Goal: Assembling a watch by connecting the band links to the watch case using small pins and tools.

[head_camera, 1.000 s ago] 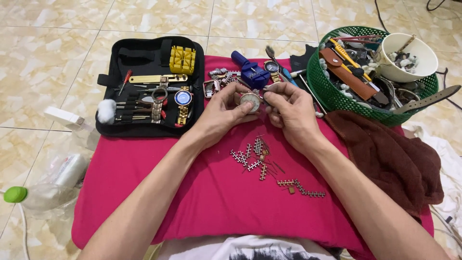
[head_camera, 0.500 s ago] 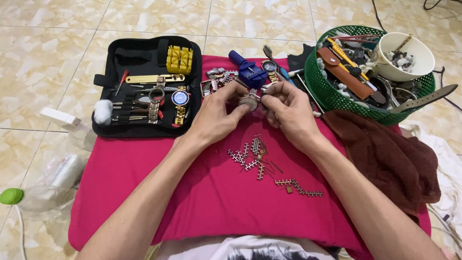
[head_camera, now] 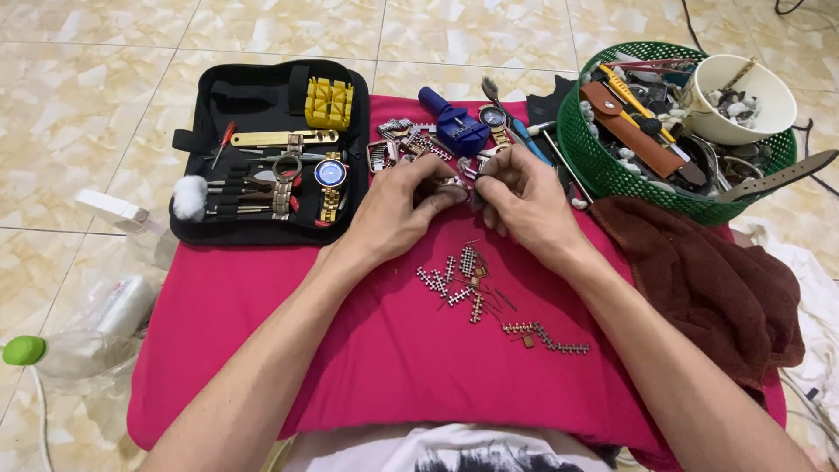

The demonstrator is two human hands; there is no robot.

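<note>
Both hands meet over the far middle of a red cushion (head_camera: 384, 350). My left hand (head_camera: 398, 210) and my right hand (head_camera: 516, 197) pinch a small silver metal watch piece (head_camera: 454, 185) between their fingertips; most of it is hidden by the fingers. Just in front of the hands lie several loose watch band links (head_camera: 459, 284) and a short strip of joined links (head_camera: 546, 336). Behind the hands sit a blue link-removal tool (head_camera: 454, 122) and a watch with a round dial (head_camera: 494, 118).
An open black tool case (head_camera: 210, 96) with a yellow block, small tools and a gold watch lies at the left. A green basket (head_camera: 612, 170) holding straps, tools and a white bowl (head_camera: 743, 100) stands at the right. A brown cloth (head_camera: 717, 288) lies below it. Plastic bottles lie on the tiled floor, left.
The hands stay together on the small metal piece with only slight finger movement. The view has shifted a little.
</note>
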